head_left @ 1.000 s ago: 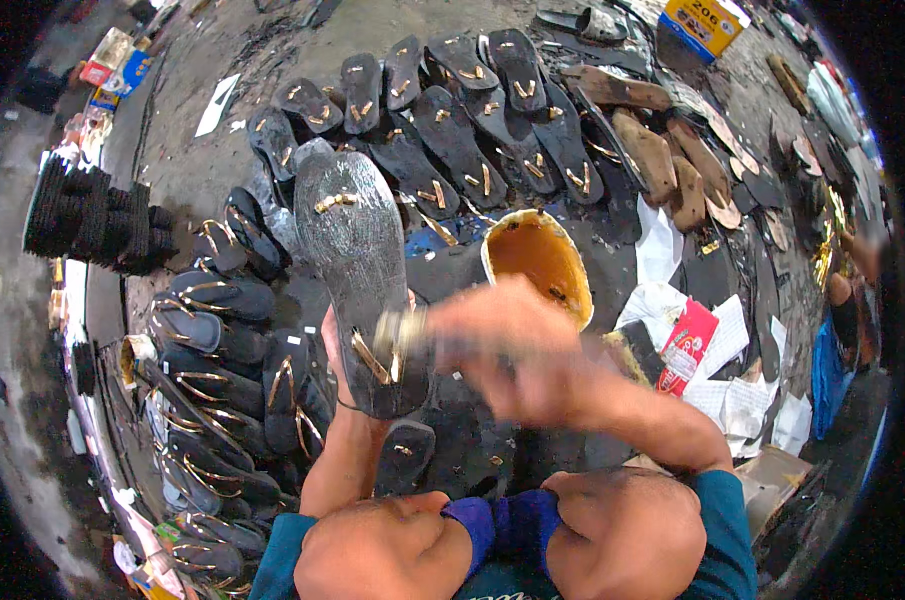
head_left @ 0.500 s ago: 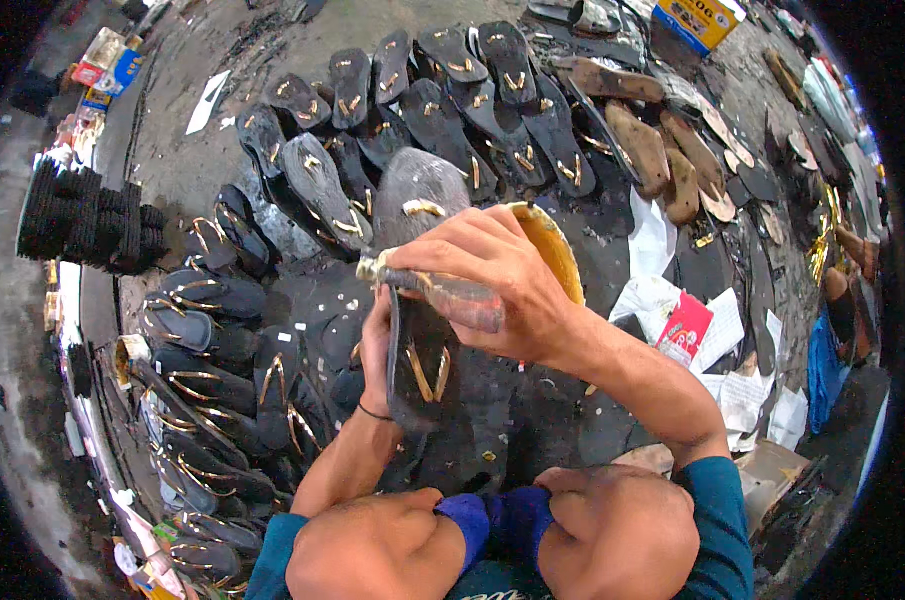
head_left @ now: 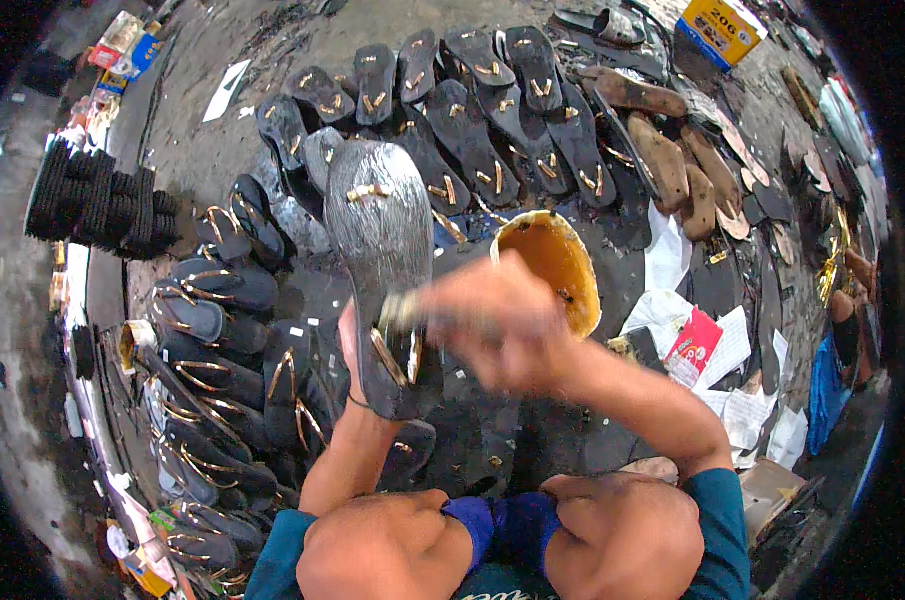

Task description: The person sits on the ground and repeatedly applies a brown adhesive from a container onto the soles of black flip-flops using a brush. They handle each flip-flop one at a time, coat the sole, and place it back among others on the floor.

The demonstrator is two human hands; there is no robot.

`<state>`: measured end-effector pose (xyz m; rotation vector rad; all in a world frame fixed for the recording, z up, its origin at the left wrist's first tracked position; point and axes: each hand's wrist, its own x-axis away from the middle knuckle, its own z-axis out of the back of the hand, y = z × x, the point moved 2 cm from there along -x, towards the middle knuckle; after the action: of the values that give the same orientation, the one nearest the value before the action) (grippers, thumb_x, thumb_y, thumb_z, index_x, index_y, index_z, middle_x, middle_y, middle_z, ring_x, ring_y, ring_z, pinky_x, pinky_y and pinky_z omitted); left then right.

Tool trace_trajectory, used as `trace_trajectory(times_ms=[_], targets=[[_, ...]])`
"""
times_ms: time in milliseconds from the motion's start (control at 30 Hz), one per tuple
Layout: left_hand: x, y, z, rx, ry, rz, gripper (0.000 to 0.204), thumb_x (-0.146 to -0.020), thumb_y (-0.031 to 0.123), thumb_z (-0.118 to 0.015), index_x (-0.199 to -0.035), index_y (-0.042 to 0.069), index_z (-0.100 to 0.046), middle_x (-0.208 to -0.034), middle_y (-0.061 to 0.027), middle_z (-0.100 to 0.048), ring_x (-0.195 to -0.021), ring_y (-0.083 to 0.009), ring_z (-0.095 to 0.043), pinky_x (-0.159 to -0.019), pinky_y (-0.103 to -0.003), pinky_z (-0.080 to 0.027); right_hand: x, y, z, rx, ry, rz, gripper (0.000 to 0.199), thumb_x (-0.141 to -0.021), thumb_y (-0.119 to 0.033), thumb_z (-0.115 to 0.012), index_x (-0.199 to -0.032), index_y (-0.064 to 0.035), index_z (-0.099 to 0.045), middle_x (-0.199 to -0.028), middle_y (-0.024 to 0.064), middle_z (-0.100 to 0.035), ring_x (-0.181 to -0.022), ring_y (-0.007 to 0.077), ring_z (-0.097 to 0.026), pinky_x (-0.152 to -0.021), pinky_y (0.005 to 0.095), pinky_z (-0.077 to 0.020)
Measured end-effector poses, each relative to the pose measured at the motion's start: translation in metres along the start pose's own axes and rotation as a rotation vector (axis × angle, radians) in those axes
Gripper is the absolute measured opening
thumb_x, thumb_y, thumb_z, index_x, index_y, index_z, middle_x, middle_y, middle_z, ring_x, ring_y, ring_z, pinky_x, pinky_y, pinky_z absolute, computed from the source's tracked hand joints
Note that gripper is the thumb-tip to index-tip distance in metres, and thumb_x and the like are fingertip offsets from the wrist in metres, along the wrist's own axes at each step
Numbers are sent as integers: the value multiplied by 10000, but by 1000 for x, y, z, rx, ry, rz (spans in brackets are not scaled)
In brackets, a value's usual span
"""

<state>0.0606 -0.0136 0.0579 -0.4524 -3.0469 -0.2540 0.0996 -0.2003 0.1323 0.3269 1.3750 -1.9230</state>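
Note:
My left hand (head_left: 349, 345) grips a black sandal sole (head_left: 380, 215) from its left side and underneath; most of its fingers are hidden. The sole's upturned face looks wet and glossy, with folded gold strap ends on it. My right hand (head_left: 502, 325), smeared by motion, is closed round a brush (head_left: 402, 312) whose pale bristle end touches or hovers just over the sole near its lower strap ends. Just beyond this hand stands a round pot (head_left: 562, 265) with a yellowish, glue-coated inside.
Rows of black soles with gold strap ends (head_left: 472, 140) lie ahead. Finished-looking black sandals (head_left: 207, 375) are piled at left, near a stack of black strips (head_left: 92, 205). Brown shoe lasts (head_left: 657, 155), crumpled papers (head_left: 737, 345) and a yellow-blue box (head_left: 720, 30) lie at right.
The brush has moved down from mid-sole to the lower strap ends, with my right hand turning. The sole has shifted slightly left, and its upper part now looks glossier.

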Motion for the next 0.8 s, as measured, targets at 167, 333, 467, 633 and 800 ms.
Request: trace_trajectory(times_ms=[167,333,467,633,800], targets=[[0,23,26,41,61,-60,530,-1005,417,-413,-1301,11,-585,-1282,-205,-637,-1155,-354,-628,-1040,-506,-491,7,8,-26,-163,-14,-60,444,-762,-36,-700,-1192,-141,-673,-1015,84,-690,-959,297,-647,-844,415,-483],[-52,88,32,-337,218,-162,337,-997,281,-461,-1178,61,-640,-1067,-123,-718,-955,-278,-708,-930,-457,-566,61,-19,-41,-272,-271,-232,405,-791,-66,-750,-1188,-118,-689,-1012,88,-683,-963,261,-655,-807,367,-497],[-111,71,61,-675,621,-83,386,-975,105,-570,-1359,94,-542,-1227,-42,-667,-1099,-166,-635,-896,-321,-501,72,-2,-1,-25,38,-528,236,-830,-87,-770,-1063,-81,-734,-1007,90,-709,-912,278,-664,-799,363,-514],[-188,79,142,-609,566,-182,444,-918,-9,-578,-1356,46,-535,-1192,-44,-683,-1014,-163,-649,-834,-298,-502,92,-2,-1,69,-26,-579,242,-847,-133,-773,-1078,-73,-733,-983,105,-718,-897,291,-674,-771,381,-514],[-113,61,108,-1235,534,-543,424,-960,115,-668,-1313,-87,-546,-1181,-124,-684,-1004,-172,-669,-899,-290,-530,103,30,34,237,112,-807,223,-905,-140,-717,-1097,-28,-710,-1029,147,-719,-927,316,-690,-822,398,-524]])
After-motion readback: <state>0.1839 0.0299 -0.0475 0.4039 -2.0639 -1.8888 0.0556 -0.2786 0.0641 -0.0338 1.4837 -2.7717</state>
